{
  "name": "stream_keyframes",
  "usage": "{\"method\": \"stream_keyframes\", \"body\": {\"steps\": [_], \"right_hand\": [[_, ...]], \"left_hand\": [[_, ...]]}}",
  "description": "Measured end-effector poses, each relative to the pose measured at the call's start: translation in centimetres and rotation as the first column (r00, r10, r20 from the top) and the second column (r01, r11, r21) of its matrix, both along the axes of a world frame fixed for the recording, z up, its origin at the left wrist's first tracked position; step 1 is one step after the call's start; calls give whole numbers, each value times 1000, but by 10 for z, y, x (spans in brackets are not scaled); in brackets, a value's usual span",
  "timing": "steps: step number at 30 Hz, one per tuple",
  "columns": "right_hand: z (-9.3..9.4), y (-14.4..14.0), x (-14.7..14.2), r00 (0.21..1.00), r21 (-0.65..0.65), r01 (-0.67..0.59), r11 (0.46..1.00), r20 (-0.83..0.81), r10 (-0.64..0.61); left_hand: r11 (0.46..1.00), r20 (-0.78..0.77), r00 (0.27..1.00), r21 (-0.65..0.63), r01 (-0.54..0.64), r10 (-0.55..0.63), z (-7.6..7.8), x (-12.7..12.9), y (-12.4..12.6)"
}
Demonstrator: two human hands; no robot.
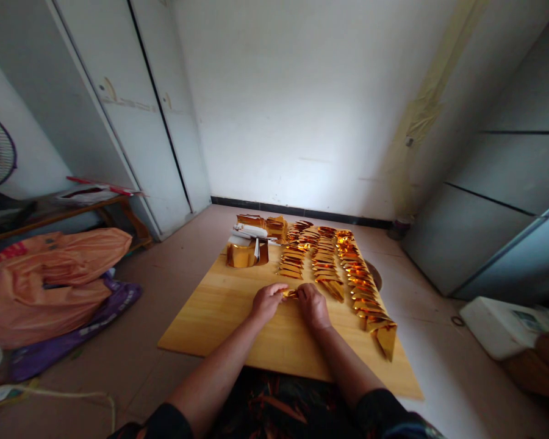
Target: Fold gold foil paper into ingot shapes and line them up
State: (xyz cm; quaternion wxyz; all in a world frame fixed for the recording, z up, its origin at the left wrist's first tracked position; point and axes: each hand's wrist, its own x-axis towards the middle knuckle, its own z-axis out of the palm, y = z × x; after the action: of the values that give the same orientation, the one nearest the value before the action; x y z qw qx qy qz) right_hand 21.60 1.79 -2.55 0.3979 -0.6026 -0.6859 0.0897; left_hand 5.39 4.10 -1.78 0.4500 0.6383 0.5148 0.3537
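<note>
Between my two hands, low over the wooden board (219, 317), is a small piece of folded gold foil paper (290, 294). My left hand (269, 301) pinches its left end, and my right hand (313, 305) is closed on its right end, the fingers partly covering it. To the right of my hands, folded gold paper pieces (359, 286) overlap in long rows that run toward the far edge. Shorter rows of folded pieces (293, 259) lie just beyond my hands. Behind my left hand stands a curled stack of gold paper sheets (240, 255).
White papers (249, 231) and more gold stacks (276, 227) sit at the board's far left. On the floor at left are an orange bag (50, 274) and a purple bag (80, 323). A wardrobe (132, 110), a refrigerator (498, 183) and a white box (503, 326) stand around.
</note>
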Motion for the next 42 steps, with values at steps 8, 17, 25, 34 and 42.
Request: {"method": "stream_keyframes", "body": {"steps": [8, 17, 25, 34, 42], "right_hand": [[5, -3, 0, 999, 23, -40, 999, 27, 39], [11, -9, 0, 995, 49, -63, 997, 74, 59], [7, -6, 1, 996, 119, -53, 992, 83, 43], [13, -9, 2, 958, 219, -56, 974, 286, -10], [29, -15, 2, 897, 284, -50, 957, 435, -82]], "left_hand": [[989, -167, 982, 131, -68, 89, 2, 0, -4], [981, -265, 954, 167, -99, 142, 16, 3, -7], [984, -177, 980, 166, -66, 95, 7, -3, -5], [987, -54, 996, 147, -64, 73, 14, -1, -8], [987, -8, 997, 142, -70, 72, 12, -1, -7]]}}
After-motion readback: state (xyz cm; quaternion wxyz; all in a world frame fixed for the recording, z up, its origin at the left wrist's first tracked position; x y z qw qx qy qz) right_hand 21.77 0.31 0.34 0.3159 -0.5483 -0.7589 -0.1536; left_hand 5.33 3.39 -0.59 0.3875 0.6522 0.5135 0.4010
